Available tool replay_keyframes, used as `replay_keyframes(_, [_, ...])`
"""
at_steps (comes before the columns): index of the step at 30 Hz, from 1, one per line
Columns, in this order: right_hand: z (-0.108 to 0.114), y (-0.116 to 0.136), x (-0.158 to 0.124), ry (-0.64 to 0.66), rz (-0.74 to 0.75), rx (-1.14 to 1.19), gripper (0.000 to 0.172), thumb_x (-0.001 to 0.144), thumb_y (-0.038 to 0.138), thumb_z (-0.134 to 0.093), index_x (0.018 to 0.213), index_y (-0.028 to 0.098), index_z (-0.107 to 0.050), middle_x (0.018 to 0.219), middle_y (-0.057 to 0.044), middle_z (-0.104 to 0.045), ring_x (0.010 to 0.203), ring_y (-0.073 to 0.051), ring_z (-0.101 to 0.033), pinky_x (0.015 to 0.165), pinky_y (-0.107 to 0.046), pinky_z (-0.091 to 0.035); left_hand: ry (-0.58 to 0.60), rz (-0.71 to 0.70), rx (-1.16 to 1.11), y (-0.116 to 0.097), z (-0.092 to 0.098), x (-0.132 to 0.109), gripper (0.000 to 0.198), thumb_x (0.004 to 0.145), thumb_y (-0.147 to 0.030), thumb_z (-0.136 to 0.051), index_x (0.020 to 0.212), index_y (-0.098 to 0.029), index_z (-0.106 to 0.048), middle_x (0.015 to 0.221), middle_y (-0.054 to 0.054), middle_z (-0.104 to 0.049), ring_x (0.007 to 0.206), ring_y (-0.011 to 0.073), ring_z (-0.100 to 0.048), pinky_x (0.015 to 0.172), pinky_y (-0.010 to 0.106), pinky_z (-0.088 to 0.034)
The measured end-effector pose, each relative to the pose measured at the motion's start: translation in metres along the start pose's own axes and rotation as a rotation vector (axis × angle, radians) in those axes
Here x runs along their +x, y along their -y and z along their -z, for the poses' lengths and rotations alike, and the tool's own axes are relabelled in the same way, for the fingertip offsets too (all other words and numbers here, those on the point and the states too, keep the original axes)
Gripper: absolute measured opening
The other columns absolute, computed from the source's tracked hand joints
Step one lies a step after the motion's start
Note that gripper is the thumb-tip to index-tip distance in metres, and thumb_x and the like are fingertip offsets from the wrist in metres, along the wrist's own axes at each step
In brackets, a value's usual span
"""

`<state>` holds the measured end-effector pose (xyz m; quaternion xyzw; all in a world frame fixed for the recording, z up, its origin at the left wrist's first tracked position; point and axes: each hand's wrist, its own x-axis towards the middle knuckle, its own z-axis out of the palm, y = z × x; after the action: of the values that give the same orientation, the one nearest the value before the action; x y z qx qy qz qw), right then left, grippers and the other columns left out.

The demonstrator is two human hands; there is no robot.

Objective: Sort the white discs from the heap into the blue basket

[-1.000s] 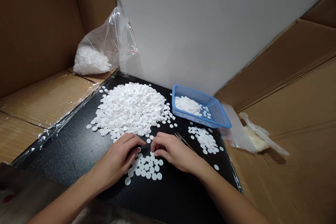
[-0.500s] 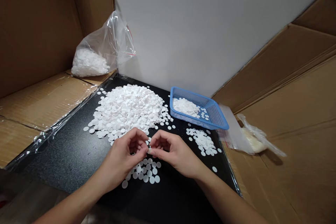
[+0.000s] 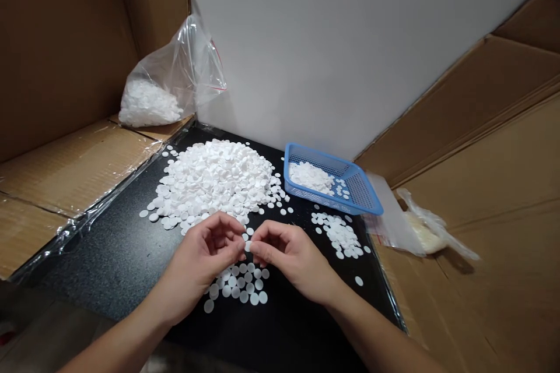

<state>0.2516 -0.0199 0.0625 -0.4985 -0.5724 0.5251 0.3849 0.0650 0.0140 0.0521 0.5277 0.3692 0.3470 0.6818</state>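
Note:
My left hand (image 3: 207,250) and my right hand (image 3: 289,253) meet above the black table, thumbs and fingertips pinched close together. Between the two sets of fingertips a small white disc (image 3: 248,246) shows, apparently gripped from both sides. Just below the hands lies a loose group of flat white discs (image 3: 244,296), mostly in one layer and partly covered by my left hand. Beyond my fingers rises a large heap of similar white discs (image 3: 219,178).
At the back right stands a blue perforated basket (image 3: 371,201) with white discs inside. A smaller pile of discs (image 3: 341,236) lies before it. Plastic bags sit at the back left (image 3: 151,102) and right (image 3: 426,233). Cardboard (image 3: 481,186) and a pale wall (image 3: 328,52) border the black table (image 3: 109,256).
The fingertips have drawn slightly apart and the disc between them now shows more of its face. The piles and basket look the same.

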Motion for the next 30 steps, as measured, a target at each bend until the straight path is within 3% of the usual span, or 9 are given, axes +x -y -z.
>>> replay_keyframes(6, [0.005, 0.003, -0.005, 0.004, 0.022, -0.376, 0.025, 0.099, 0.027, -0.048, 0.079, 0.02, -0.062, 0.065, 0.003, -0.061, 0.06, -0.012, -0.057, 0.06, -0.024, -0.042, 0.103, 0.062, 0.013, -0.002, -0.003, 0.003, 0.024, 0.077, -0.035, -0.079, 0.09, -0.017, -0.07, 0.071, -0.001, -0.066, 0.068, 0.0133, -0.061, 0.066, 0.024, -0.049])
replay_keyframes(9, [0.021, -0.006, -0.009, -0.172, -0.005, -0.733, 0.018, 0.099, 0.019, -0.045, 0.089, 0.021, -0.059, 0.076, -0.001, -0.064, 0.068, -0.017, -0.06, 0.063, -0.028, -0.042, 0.077, 0.12, -0.068, 0.0, -0.002, 0.005, 0.031, 0.073, -0.034, -0.082, 0.099, -0.018, -0.074, 0.068, -0.004, -0.063, 0.063, 0.0119, -0.06, 0.066, 0.024, -0.049])
replay_keyframes(11, [0.035, -0.018, -0.013, -0.294, -0.069, -0.957, 0.008, 0.092, 0.015, -0.054, 0.088, 0.021, -0.057, 0.089, -0.006, -0.066, 0.081, -0.023, -0.062, 0.069, -0.033, -0.043, 0.052, 0.175, -0.103, 0.002, -0.002, 0.006, 0.034, 0.071, -0.034, -0.084, 0.1, -0.018, -0.076, 0.071, -0.003, -0.066, 0.065, 0.0123, -0.062, 0.068, 0.025, -0.05])
replay_keyframes(13, [0.047, -0.032, -0.018, -0.344, -0.14, -1.053, 0.009, 0.086, 0.018, -0.065, 0.089, 0.021, -0.057, 0.091, -0.008, -0.065, 0.088, -0.028, -0.062, 0.073, -0.037, -0.044, 0.026, 0.232, -0.137, 0.004, -0.004, 0.006, 0.032, 0.07, -0.034, -0.085, 0.096, -0.017, -0.078, 0.075, 0.0, -0.07, 0.067, 0.0129, -0.063, 0.07, 0.024, -0.05])
replay_keyframes(19, [0.066, -0.058, -0.029, -0.342, -0.181, -0.941, 0.007, 0.087, 0.019, -0.06, 0.094, 0.022, -0.06, 0.075, -0.003, -0.061, 0.078, -0.026, -0.061, 0.068, -0.035, -0.046, 0.038, 0.334, -0.326, 0.001, -0.015, 0.003, 0.029, 0.066, -0.033, -0.09, 0.082, -0.014, -0.077, 0.076, 0.005, -0.074, 0.065, 0.0118, -0.066, 0.067, 0.022, -0.052])
replay_keyframes(22, [0.063, -0.051, -0.032, -0.379, -0.034, -0.868, 0.016, 0.093, 0.021, -0.052, 0.098, 0.021, -0.067, 0.079, -0.004, -0.06, 0.075, -0.023, -0.06, 0.067, -0.035, -0.048, 0.036, 0.353, -0.357, -0.002, -0.018, 0.002, 0.032, 0.064, -0.035, -0.091, 0.082, -0.014, -0.074, 0.078, 0.007, -0.077, 0.066, 0.0139, -0.07, 0.065, 0.022, -0.055])
replay_keyframes(25, [0.047, -0.036, -0.037, -0.414, 0.173, -0.738, 0.033, 0.1, 0.026, -0.043, 0.122, 0.022, -0.068, 0.089, -0.006, -0.058, 0.072, -0.018, -0.06, 0.065, -0.031, -0.051, 0.038, 0.354, -0.346, 0.0, -0.019, 0.002, 0.035, 0.066, -0.035, -0.09, 0.085, -0.013, -0.073, 0.082, 0.009, -0.078, 0.07, 0.0167, -0.074, 0.068, 0.024, -0.058])
replay_keyframes(30, [0.016, -0.021, -0.046, -0.359, 0.392, -0.656, 0.037, 0.1, 0.025, -0.051, 0.135, 0.028, -0.063, 0.087, -0.004, -0.061, 0.075, -0.016, -0.061, 0.066, -0.028, -0.053, 0.044, 0.332, -0.311, 0.005, -0.023, 0.004, 0.032, 0.07, -0.035, -0.088, 0.086, -0.013, -0.071, 0.084, 0.011, -0.079, 0.073, 0.0185, -0.076, 0.073, 0.027, -0.06])
